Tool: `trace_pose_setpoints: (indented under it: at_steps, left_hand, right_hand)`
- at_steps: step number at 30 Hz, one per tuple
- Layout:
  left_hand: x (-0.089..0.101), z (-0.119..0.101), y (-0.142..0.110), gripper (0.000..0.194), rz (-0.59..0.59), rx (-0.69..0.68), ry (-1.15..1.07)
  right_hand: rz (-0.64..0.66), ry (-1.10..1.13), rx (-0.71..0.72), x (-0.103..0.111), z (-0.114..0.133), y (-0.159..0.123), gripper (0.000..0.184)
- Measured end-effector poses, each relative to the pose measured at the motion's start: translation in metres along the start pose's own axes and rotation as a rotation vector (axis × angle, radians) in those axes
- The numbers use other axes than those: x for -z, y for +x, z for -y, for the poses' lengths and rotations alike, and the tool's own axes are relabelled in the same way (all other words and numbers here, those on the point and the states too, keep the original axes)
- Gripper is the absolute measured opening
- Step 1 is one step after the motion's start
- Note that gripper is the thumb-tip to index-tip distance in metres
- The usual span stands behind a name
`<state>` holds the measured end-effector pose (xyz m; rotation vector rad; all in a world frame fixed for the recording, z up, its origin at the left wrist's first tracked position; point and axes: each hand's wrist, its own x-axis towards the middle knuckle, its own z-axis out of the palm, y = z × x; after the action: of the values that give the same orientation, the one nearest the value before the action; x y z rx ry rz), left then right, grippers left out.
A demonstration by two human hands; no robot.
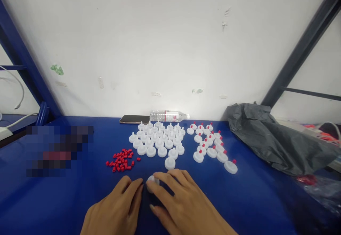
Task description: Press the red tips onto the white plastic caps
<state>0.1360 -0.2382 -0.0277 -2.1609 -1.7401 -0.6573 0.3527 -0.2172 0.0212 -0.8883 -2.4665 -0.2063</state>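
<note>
My left hand (119, 205) and my right hand (181, 201) rest low on the blue table (66, 199), fingertips meeting. Between them sits a white plastic cap (153, 181), pinched by my right hand's fingers; whether my left hand touches it is unclear. Just beyond lies a group of several white caps (158, 141) without tips. To the left is a small heap of red tips (121, 160). To the right stand several white caps fitted with red tips (210, 142).
A clear water bottle (169, 115) lies on its side by the white wall, next to a dark phone (134, 119). A crumpled grey plastic bag (277, 139) fills the right. Blue frame posts and white cables stand at the left.
</note>
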Motion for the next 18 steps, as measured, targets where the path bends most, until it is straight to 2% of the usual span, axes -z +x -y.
trace_pose_setpoints:
  at_steps: [3, 10, 14, 18]
  left_hand:
    - [0.001, 0.002, 0.002, 0.047, 0.015, -0.060, 0.064]
    - [0.005, -0.001, 0.000, 0.049, -0.125, -0.135, 0.093]
    - [0.014, -0.003, 0.004, 0.048, -0.176, -0.179, -0.012]
    - [0.026, -0.006, 0.010, 0.042, -0.220, -0.211, -0.193]
  right_hand:
    - [0.003, 0.027, -0.020, 0.001, -0.002, -0.006, 0.041]
    - [0.128, 0.067, -0.029, 0.011, -0.002, -0.005, 0.040]
    - [0.069, 0.110, -0.049, 0.015, 0.002, -0.003, 0.034]
    - [0.069, 0.128, 0.017, 0.015, 0.003, -0.001, 0.030]
